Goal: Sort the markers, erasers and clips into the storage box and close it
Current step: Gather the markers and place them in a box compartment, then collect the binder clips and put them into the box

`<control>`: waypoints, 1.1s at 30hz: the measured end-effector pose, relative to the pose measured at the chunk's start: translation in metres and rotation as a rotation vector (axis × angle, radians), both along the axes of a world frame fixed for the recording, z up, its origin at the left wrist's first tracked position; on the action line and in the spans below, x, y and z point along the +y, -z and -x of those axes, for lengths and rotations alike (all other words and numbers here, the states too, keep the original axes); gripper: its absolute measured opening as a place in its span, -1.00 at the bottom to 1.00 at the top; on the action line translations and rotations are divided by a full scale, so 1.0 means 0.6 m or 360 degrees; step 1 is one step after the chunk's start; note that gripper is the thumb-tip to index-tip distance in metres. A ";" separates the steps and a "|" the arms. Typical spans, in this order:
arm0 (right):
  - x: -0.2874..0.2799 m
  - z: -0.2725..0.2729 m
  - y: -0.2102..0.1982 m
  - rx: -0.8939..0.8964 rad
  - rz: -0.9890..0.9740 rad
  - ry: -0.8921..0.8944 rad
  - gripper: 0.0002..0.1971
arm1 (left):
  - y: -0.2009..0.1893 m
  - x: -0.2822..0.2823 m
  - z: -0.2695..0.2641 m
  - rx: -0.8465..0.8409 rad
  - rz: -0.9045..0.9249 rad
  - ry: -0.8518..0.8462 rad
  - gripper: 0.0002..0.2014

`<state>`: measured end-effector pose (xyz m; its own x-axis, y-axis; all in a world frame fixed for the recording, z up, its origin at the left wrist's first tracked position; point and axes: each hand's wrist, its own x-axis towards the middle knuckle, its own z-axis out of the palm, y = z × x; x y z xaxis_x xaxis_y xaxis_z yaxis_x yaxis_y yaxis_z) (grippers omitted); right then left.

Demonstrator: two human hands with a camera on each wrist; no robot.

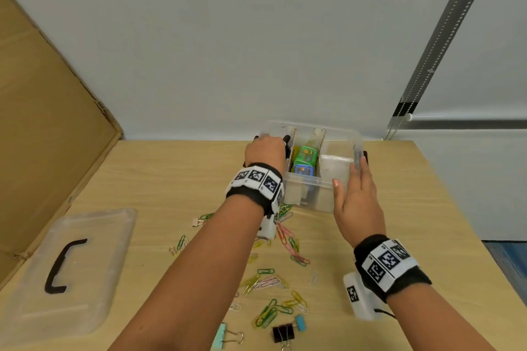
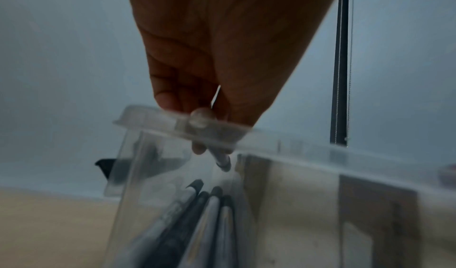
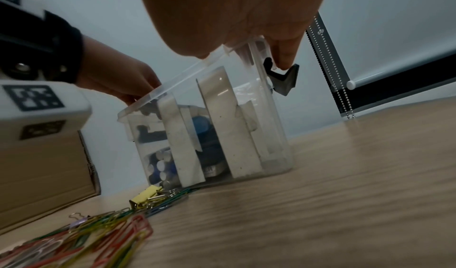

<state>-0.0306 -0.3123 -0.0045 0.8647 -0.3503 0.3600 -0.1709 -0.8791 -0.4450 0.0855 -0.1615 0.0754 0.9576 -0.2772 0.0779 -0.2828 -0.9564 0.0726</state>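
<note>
The clear storage box [image 1: 310, 196] stands open at the back of the table, split by white dividers. My left hand [image 1: 266, 149] hovers over its left compartment and pinches a marker [image 2: 223, 162] that points down into it; several markers [image 2: 197, 223] lie below. Green [image 1: 306, 155] and blue [image 1: 304, 170] erasers fill the middle compartment. My right hand [image 1: 356, 199] rests with straight fingers along the box's right rim, one fingertip on the black latch [image 3: 283, 79]. Coloured paper clips [image 1: 285, 239] lie scattered on the table in front of the box.
The clear lid [image 1: 71, 265] with a black handle lies at the front left. A cardboard sheet [image 1: 42, 122] leans along the left side. Black [image 1: 283, 333] and teal [image 1: 219, 336] binder clips lie near the front edge, a yellow one [image 3: 145, 196] by the box.
</note>
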 end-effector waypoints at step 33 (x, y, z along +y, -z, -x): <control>0.169 0.158 -0.018 0.1340 0.0152 -0.1073 -0.52 | 0.132 0.295 0.290 0.0952 -0.0081 0.0941 -0.51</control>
